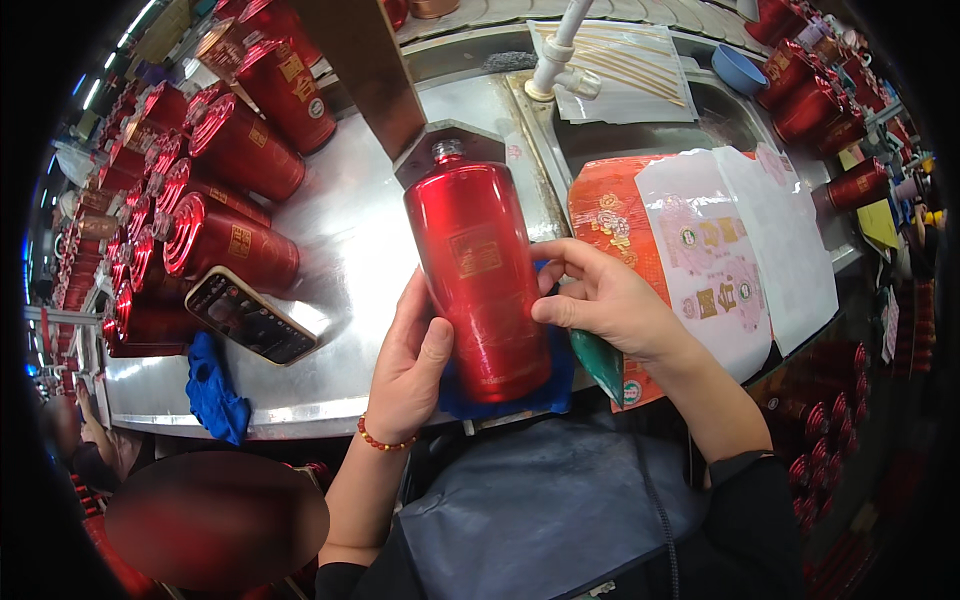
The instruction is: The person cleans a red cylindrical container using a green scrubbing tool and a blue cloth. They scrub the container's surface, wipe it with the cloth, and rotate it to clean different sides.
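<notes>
A glossy red bottle [478,275] with a bare clear neck and a small gold emblem lies tilted in front of me, neck pointing away. Around its lower left side curls my left hand [408,365], thumb along the edge, a beaded bracelet at the wrist. At the right edge of the bottle, my right hand [600,300] is closed, thumb and fingertips against the glass. Beneath the bottle's base a blue cloth [560,390] shows. A green flat piece [600,368] sits under my right wrist. Decal sheets [712,265] printed in gold and pink lie to the right on an orange-red sheet [610,215].
Many red bottles [245,145] crowd the left side. A phone [250,315] leans there, near another blue cloth [215,395]. A metal post [365,70] rises behind the bottle. Right of it are a white pipe [560,50], thin sticks [625,65] and a blue bowl [738,68].
</notes>
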The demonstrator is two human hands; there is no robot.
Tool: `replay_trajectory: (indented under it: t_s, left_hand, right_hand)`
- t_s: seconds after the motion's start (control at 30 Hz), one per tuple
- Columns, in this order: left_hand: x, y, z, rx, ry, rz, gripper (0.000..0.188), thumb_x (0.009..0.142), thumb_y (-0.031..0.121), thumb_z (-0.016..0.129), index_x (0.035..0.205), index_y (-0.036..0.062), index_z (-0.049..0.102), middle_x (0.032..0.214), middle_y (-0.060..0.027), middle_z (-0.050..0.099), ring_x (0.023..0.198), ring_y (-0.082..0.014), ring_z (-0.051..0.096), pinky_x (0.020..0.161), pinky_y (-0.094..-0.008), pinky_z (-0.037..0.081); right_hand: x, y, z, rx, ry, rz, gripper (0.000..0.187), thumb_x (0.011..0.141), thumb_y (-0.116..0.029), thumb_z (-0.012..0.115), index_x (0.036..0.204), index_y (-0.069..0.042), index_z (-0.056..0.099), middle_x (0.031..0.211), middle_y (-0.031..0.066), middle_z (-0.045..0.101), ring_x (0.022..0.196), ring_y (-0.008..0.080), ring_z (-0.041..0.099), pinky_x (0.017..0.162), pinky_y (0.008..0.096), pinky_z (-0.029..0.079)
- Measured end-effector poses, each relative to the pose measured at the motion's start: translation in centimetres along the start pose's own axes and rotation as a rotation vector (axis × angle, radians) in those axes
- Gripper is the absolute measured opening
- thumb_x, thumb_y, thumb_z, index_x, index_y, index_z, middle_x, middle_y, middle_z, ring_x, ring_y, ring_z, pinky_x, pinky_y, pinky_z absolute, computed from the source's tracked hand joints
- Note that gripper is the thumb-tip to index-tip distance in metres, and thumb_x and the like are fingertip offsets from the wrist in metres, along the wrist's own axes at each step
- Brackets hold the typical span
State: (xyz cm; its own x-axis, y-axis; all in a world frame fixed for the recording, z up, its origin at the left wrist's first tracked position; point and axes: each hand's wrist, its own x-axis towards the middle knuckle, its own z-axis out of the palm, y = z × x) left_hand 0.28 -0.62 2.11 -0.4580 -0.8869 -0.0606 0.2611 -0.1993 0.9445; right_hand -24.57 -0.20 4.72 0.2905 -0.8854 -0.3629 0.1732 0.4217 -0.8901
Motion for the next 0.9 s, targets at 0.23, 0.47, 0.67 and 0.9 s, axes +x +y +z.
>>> replay_trajectory:
  t_s: [0.23, 0.47, 0.67, 0.9]
  left_hand:
    - [2.1, 2.1, 1.6, 0.043, 0.085, 0.083, 0.074, 0.108, 0.036, 0.055, 0.162, -0.0032, 0.023, 0.159, -0.0153, 0.042, 0.146, -0.0230, 0.042, 0.121, -0.0377, 0.033]
    - [3.7, 3.8, 2.9, 0.033, 0.155, 0.040, 0.068, 0.101, 0.012, 0.066, 0.157, -0.0013, 0.031, 0.146, -0.0124, 0.053, 0.133, -0.0187, 0.052, 0.112, -0.0347, 0.043]
    - [3.9, 3.4, 2.8, 0.020, 0.159, 0.048, 0.063, 0.101, 0.012, 0.065, 0.155, -0.0015, 0.035, 0.142, -0.0118, 0.056, 0.129, -0.0178, 0.055, 0.110, -0.0338, 0.045]
    - [4.1, 3.3, 3.0, 0.009, 0.168, 0.028, 0.061, 0.101, 0.012, 0.065, 0.154, -0.0015, 0.037, 0.141, -0.0117, 0.057, 0.128, -0.0177, 0.056, 0.109, -0.0336, 0.045]
  right_hand:
    - [-0.5, -0.8, 0.8, -0.008, 0.016, -0.030, 0.079, 0.090, -0.018, 0.083, 0.154, 0.000, 0.040, 0.132, 0.0120, 0.055, 0.082, 0.0036, 0.061, 0.075, 0.0196, 0.050]
    - [-0.4, -0.6, 1.7, 0.015, -0.001, -0.035, 0.090, 0.088, -0.016, 0.083, 0.159, 0.001, 0.030, 0.142, 0.0192, 0.055, 0.078, 0.0040, 0.059, 0.069, 0.0197, 0.050]
    - [-0.4, -0.6, 1.9, 0.004, 0.022, -0.046, 0.089, 0.089, -0.016, 0.083, 0.158, 0.002, 0.030, 0.140, 0.0189, 0.055, 0.079, 0.0044, 0.060, 0.070, 0.0204, 0.050]
    - [-0.6, -0.7, 2.0, 0.034, 0.028, -0.058, 0.088, 0.089, -0.013, 0.082, 0.158, 0.002, 0.030, 0.139, 0.0178, 0.055, 0.084, 0.0056, 0.062, 0.075, 0.0213, 0.052]
